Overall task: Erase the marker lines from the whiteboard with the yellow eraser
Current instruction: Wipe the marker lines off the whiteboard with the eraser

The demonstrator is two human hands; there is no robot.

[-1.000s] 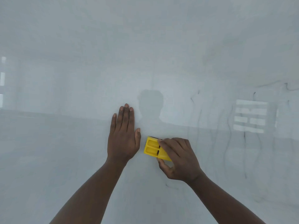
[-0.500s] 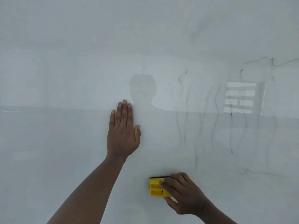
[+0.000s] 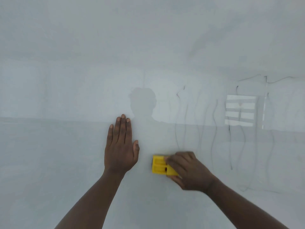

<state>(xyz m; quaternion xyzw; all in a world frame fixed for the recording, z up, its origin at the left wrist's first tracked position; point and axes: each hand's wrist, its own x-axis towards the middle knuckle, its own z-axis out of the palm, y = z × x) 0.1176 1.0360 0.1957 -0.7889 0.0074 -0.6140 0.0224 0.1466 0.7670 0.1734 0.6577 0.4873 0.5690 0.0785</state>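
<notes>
Whiteboard with faint wavy marker lines toward its right edge.
Left hand flat, fingers together; right hand gripping yellow eraser, blurred, against the surface.

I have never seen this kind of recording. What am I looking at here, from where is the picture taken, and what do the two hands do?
There is no machine here: a person works with two bare hands, and a camera worn on the head looks forward and down at them. The big pale surface filling the view is a whiteboard. The left hand lies flat and open against it, fingers pointing up. The right hand grips a yellow eraser pressed to the board; this hand looks blurred. To the right of it are thin, wavy marker lines, mostly vertical, not yet wiped. The dim head shape and the bright window pattern are only reflections on the glossy board.
</notes>
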